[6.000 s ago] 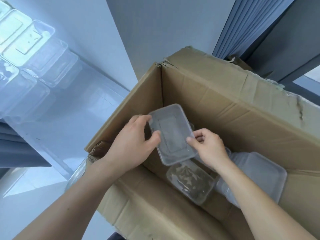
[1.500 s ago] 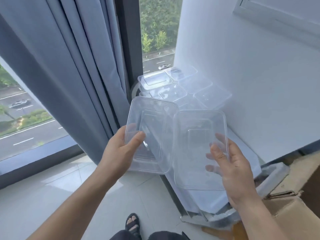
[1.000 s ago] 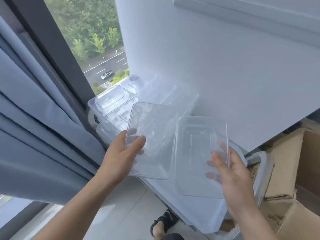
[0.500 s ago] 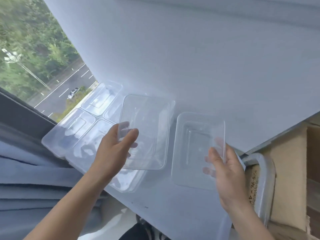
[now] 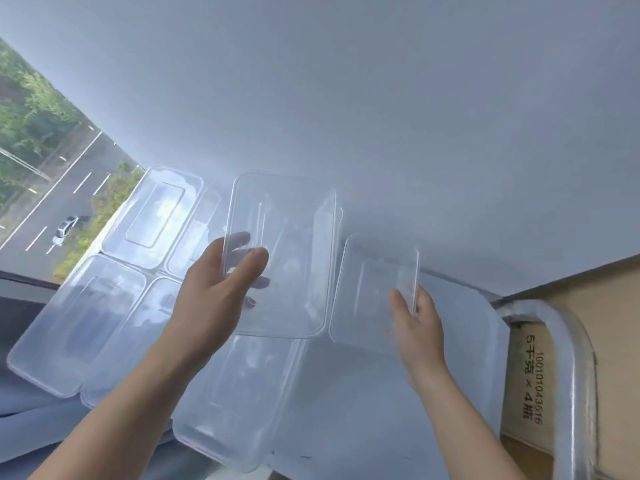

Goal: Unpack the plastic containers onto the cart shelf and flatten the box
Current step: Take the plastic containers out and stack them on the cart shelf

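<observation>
My left hand (image 5: pixel 214 292) grips a clear rectangular plastic container (image 5: pixel 287 251) by its left rim, thumb inside, fingers behind. My right hand (image 5: pixel 417 323) pinches the right rim of a second, smaller-looking clear container (image 5: pixel 374 292). Both containers hang just above the white cart shelf (image 5: pixel 363 403). Several clear containers (image 5: pixel 104 313) lie side by side on the shelf's left part, and another (image 5: pixel 235 403) sits near the front edge. The cardboard box (image 5: pixel 613 323) shows at the right edge, behind the cart's metal handle (image 5: pixel 571 358).
A white wall (image 5: pixel 346 81) rises right behind the shelf. A window (image 5: pixel 45 168) at the left looks down on a road and trees. Grey curtain fabric (image 5: pixel 31 420) lies below the shelf's left end.
My view has tilted down and closer onto the shelf. Both hands have carried their containers forward and lower over the shelf, the right one now nearer the surface.
</observation>
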The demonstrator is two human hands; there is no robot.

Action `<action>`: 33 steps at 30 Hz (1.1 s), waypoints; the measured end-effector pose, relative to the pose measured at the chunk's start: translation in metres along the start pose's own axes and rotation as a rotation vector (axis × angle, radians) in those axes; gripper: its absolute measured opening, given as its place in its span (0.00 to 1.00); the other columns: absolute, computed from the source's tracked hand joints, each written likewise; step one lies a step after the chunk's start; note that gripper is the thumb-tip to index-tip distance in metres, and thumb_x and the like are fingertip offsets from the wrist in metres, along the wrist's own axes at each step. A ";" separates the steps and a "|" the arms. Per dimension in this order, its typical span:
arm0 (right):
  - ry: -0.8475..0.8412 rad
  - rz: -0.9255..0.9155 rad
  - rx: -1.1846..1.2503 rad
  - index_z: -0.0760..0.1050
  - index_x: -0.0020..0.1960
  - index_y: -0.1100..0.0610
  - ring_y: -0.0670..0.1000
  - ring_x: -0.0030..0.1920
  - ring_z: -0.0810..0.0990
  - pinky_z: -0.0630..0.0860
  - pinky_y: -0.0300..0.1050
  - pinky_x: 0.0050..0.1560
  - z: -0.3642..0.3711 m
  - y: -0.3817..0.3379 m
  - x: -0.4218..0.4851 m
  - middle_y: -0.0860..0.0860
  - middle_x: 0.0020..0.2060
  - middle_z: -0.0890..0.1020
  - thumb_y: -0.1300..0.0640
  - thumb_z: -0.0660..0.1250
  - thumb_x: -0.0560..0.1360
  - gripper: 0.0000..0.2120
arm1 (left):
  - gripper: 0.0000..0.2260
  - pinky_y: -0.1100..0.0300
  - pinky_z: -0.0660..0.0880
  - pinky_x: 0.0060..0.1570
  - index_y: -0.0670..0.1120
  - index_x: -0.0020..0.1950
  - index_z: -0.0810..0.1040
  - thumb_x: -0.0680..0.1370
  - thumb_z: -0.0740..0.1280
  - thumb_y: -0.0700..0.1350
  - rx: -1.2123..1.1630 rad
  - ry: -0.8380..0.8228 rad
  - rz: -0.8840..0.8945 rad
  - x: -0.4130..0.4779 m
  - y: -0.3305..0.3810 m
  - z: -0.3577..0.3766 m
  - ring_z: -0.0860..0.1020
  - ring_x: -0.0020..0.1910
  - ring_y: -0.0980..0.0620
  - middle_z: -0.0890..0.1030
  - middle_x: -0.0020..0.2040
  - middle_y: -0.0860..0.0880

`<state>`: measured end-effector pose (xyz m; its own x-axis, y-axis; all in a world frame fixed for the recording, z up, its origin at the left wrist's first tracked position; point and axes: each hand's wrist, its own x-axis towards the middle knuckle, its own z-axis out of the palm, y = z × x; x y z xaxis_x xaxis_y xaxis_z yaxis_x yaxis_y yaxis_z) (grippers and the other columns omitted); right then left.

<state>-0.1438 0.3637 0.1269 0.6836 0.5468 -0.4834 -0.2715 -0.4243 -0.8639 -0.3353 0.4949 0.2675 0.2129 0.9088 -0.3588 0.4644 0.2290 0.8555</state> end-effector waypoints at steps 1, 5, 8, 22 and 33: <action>0.014 0.015 -0.027 0.74 0.63 0.43 0.44 0.48 0.80 0.79 0.52 0.54 0.006 0.007 0.006 0.39 0.49 0.80 0.48 0.64 0.80 0.11 | 0.24 0.48 0.80 0.47 0.53 0.65 0.75 0.71 0.67 0.57 0.008 -0.004 0.004 0.006 0.000 -0.003 0.85 0.46 0.54 0.82 0.55 0.54; 0.071 0.054 -0.122 0.73 0.60 0.45 0.48 0.54 0.79 0.75 0.48 0.56 0.022 0.027 0.021 0.40 0.50 0.80 0.50 0.64 0.80 0.08 | 0.25 0.47 0.80 0.47 0.52 0.67 0.74 0.71 0.68 0.57 0.032 -0.027 0.023 0.024 0.001 -0.011 0.85 0.46 0.54 0.82 0.56 0.53; 0.130 0.055 -0.146 0.73 0.56 0.46 0.48 0.48 0.78 0.70 0.42 0.46 0.026 0.032 0.023 0.39 0.45 0.78 0.52 0.63 0.81 0.05 | 0.24 0.47 0.80 0.47 0.52 0.67 0.74 0.72 0.68 0.57 0.050 -0.065 0.032 0.031 0.001 -0.012 0.85 0.46 0.54 0.82 0.56 0.53; 0.180 0.079 -0.214 0.73 0.55 0.53 0.55 0.53 0.78 0.70 0.46 0.50 0.044 0.039 0.027 0.51 0.50 0.80 0.49 0.61 0.81 0.08 | 0.26 0.47 0.80 0.48 0.53 0.68 0.74 0.71 0.67 0.59 0.059 -0.127 0.060 0.037 0.000 -0.017 0.85 0.47 0.54 0.82 0.58 0.52; 0.179 -0.077 -0.049 0.72 0.62 0.50 0.47 0.59 0.74 0.69 0.44 0.61 0.008 -0.027 -0.015 0.47 0.60 0.75 0.42 0.62 0.80 0.16 | 0.25 0.55 0.77 0.43 0.53 0.67 0.73 0.71 0.66 0.59 0.032 -0.199 0.088 0.015 0.022 -0.003 0.84 0.46 0.55 0.82 0.56 0.55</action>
<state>-0.1523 0.3725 0.1564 0.8115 0.4439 -0.3801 -0.1840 -0.4231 -0.8872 -0.3241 0.5145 0.2817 0.4179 0.8374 -0.3524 0.4631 0.1373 0.8756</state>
